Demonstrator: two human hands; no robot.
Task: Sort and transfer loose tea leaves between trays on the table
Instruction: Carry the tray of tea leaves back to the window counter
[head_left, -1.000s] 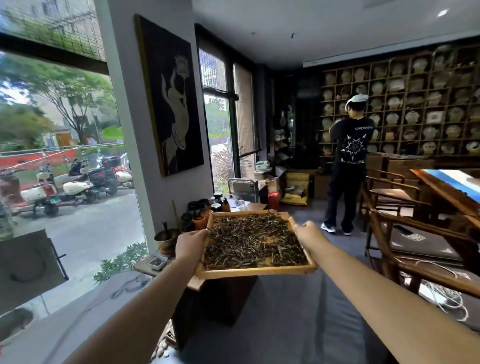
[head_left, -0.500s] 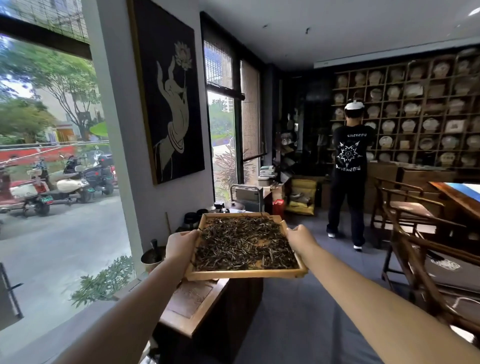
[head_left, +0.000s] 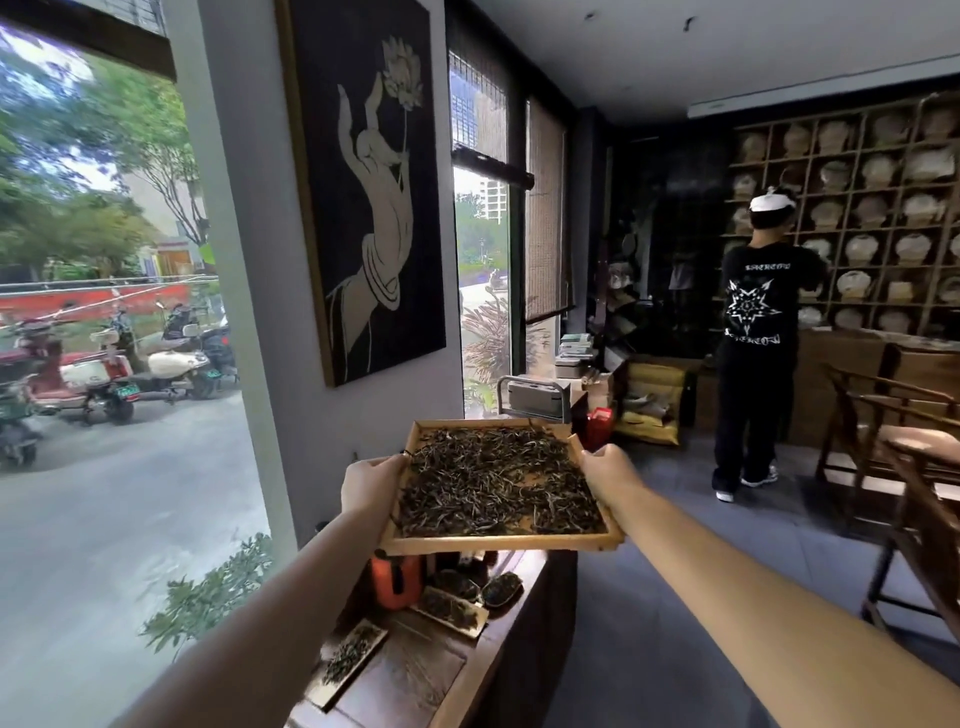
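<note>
A shallow wooden tray (head_left: 498, 544) is held up in the air at arm's length, covered with dark loose tea leaves (head_left: 493, 480). My left hand (head_left: 370, 487) grips its left rim and my right hand (head_left: 609, 473) grips its right rim. The tray is about level. Directly under it stands a dark wooden side table (head_left: 415, 670) with small trays of tea: one narrow tray (head_left: 349, 659) at the near left and another (head_left: 451, 609) further back.
An orange jar (head_left: 396, 578) and dark dishes (head_left: 501, 590) stand on the side table. A large window is on the left, a wall with a dark painting ahead. A person in black (head_left: 754, 353) stands at shelves on the right. Wooden chairs (head_left: 893, 447) line the right side.
I have walked closer to the side table, holding the tray level with both hands. The small tea trays on the table have come into view beneath it.
</note>
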